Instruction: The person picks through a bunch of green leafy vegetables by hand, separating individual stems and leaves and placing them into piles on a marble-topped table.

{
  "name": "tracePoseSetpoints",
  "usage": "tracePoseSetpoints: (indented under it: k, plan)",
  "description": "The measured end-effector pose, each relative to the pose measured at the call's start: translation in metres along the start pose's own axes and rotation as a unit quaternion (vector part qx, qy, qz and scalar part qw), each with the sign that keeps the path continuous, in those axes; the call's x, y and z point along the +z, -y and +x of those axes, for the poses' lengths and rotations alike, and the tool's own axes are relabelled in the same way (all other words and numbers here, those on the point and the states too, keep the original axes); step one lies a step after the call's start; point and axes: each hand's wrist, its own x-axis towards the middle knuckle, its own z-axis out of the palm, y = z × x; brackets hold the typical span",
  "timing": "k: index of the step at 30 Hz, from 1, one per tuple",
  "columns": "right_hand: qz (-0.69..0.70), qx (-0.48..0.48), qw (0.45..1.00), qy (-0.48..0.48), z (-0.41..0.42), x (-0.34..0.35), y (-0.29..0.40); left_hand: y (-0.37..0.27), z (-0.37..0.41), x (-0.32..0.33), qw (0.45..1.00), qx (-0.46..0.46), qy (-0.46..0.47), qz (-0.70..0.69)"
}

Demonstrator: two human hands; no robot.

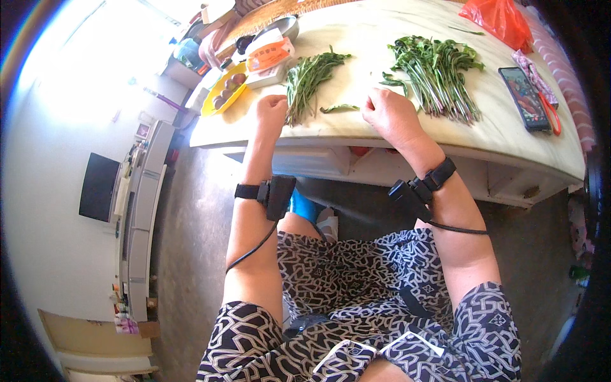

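Observation:
My left hand point(270, 114) is curled into a fist over the marble-patterned table point(367, 28), right beside a small heap of leafy green stems point(310, 81). My right hand point(392, 113), also a fist, rests near the table's front edge. Nothing shows in either fist. A larger bunch of leafy greens point(437, 79) with purplish stem ends lies just right of my right hand. Between the fists is a loose leaf point(340, 109), and another few leaves point(394, 83) lie beyond my right hand. Each forearm wears a black strap with a cabled device.
At the left sit a yellow dish point(223, 98) of round fruit, an orange-and-white tissue pack point(270, 55) and a pan point(281, 29). On the right are a smartphone point(524, 98) and a red plastic bag point(499, 21). Below the tabletop is a drawer point(310, 160).

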Motion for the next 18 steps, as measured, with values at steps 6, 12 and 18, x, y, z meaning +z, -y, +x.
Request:
tracePoseSetpoints:
  k: [6,12,18]
  plan:
    - [0.029,0.016,0.999,-0.006,0.001,-0.004,0.003,-0.004,-0.022,-0.003,0.995,-0.024,-0.023,-0.093]
    - [0.12,0.044,0.992,0.014,0.006,-0.009,-0.002,-0.025,-0.058,0.029,0.972,-0.048,0.062,-0.221]
    - [0.194,0.031,0.979,0.047,0.0,-0.01,0.018,-0.042,-0.088,0.034,0.975,-0.037,0.032,-0.215]
